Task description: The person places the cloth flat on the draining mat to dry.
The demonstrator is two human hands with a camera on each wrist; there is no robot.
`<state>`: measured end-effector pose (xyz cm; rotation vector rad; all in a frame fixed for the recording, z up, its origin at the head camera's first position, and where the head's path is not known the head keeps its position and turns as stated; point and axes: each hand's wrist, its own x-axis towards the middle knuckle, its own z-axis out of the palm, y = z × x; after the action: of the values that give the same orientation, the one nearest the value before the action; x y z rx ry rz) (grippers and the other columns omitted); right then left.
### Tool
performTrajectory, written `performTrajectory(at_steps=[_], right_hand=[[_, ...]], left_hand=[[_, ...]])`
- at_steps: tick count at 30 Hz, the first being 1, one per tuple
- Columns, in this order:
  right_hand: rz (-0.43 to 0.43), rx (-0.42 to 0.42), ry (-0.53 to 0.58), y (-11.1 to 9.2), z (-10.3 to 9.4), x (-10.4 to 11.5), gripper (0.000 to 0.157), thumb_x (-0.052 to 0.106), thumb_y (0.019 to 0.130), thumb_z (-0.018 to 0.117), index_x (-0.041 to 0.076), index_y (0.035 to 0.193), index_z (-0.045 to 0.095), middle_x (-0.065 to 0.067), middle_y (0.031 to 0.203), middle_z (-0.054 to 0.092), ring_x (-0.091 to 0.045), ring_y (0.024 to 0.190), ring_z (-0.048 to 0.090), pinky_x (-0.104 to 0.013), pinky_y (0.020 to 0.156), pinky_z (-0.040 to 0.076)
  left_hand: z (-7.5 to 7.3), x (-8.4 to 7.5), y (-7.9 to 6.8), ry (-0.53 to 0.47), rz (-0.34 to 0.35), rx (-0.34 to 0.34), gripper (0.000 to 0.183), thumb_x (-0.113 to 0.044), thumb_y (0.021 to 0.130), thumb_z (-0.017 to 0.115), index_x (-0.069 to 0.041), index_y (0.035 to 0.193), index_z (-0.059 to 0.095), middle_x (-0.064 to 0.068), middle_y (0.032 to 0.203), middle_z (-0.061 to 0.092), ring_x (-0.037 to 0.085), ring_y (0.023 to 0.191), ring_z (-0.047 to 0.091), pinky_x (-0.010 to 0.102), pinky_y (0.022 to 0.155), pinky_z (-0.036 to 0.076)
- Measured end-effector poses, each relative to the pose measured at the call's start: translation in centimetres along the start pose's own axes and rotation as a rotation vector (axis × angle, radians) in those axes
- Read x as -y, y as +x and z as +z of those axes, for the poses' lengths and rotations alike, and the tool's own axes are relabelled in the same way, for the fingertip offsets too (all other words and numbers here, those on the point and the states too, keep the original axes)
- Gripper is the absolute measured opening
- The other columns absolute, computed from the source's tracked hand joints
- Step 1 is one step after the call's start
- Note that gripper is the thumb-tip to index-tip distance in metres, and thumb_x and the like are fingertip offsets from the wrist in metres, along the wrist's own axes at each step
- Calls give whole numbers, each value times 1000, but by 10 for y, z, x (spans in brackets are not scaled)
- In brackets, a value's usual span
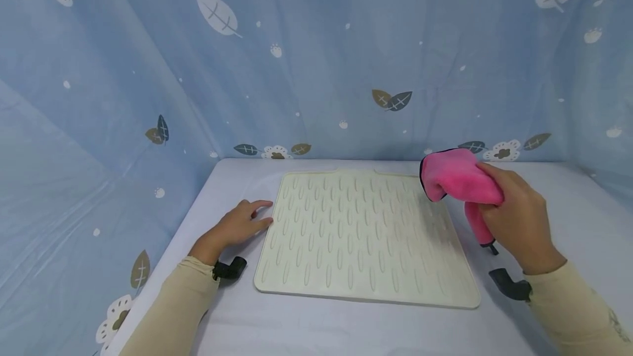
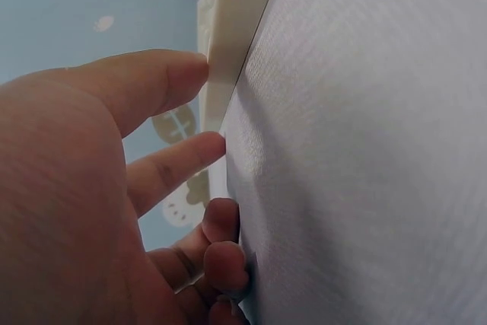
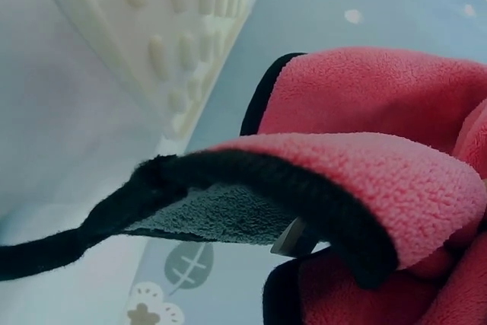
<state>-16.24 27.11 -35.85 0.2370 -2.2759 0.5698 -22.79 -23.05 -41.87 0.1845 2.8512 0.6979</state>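
Note:
A cream mat (image 1: 356,235) with raised oval ridges lies flat on the white-covered table. My left hand (image 1: 239,223) is at the mat's left edge, thumb and index finger extended, the tips right at its side. In the left wrist view the thumb (image 2: 179,78) meets the mat's edge (image 2: 236,28), while the other fingers bend toward the cloth. My right hand (image 1: 516,216) grips a bunched pink towel (image 1: 462,177) over the mat's upper right corner. The right wrist view shows the towel's (image 3: 358,97) black trim, grey underside and a black hanging loop (image 3: 114,203).
A white cloth (image 1: 316,326) covers the table. Blue curtains (image 1: 316,70) printed with leaves and flowers stand behind the table and along its left side. A black wrist mount sits on each forearm, the left one (image 1: 231,268) close to the mat's left edge.

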Motion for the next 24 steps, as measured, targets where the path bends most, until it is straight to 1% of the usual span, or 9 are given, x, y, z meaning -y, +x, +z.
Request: performTrajectory(at_steps=[7, 13, 20, 23, 24], right_hand=[[-21, -1, 8, -1, -2, 5, 73, -16, 67, 80, 1, 135, 59, -27, 119, 62, -47, 106, 59, -69, 85, 48], [-46, -6, 21, -2, -1, 11, 71, -17, 67, 78, 1, 133, 60, -27, 118, 63, -45, 106, 60, -68, 85, 48], [-59, -3, 34, -3, 1, 15, 74, -17, 65, 80, 3, 134, 61, -25, 117, 63, -44, 105, 60, -67, 83, 48], [-54, -1, 51, -4, 1, 19, 74, -17, 66, 80, 4, 134, 61, -24, 117, 64, -43, 105, 61, -65, 84, 48], [-50, 1, 60, -5, 1, 20, 74, -17, 66, 80, 5, 134, 61, -24, 117, 64, -42, 105, 61, -57, 92, 51]], left_hand=[[0, -2, -3, 0, -5, 6, 57, -39, 97, 63, -20, 149, 49, 12, 100, 48, 22, 79, 46, 32, 66, 37], [0, 0, -3, -3, 1, 3, 57, -39, 97, 63, -19, 149, 49, 12, 100, 48, 22, 79, 46, 32, 66, 37], [0, 1, -3, -1, 10, -7, 57, -40, 97, 64, -19, 148, 50, 11, 99, 48, 22, 77, 45, 32, 65, 37], [2, 0, -2, 3, 20, -12, 57, -40, 97, 63, -19, 148, 50, 11, 97, 48, 22, 76, 45, 32, 65, 36], [2, 0, -2, 6, 21, -8, 58, -40, 97, 63, -19, 149, 49, 11, 97, 48, 21, 76, 45, 32, 65, 36]])
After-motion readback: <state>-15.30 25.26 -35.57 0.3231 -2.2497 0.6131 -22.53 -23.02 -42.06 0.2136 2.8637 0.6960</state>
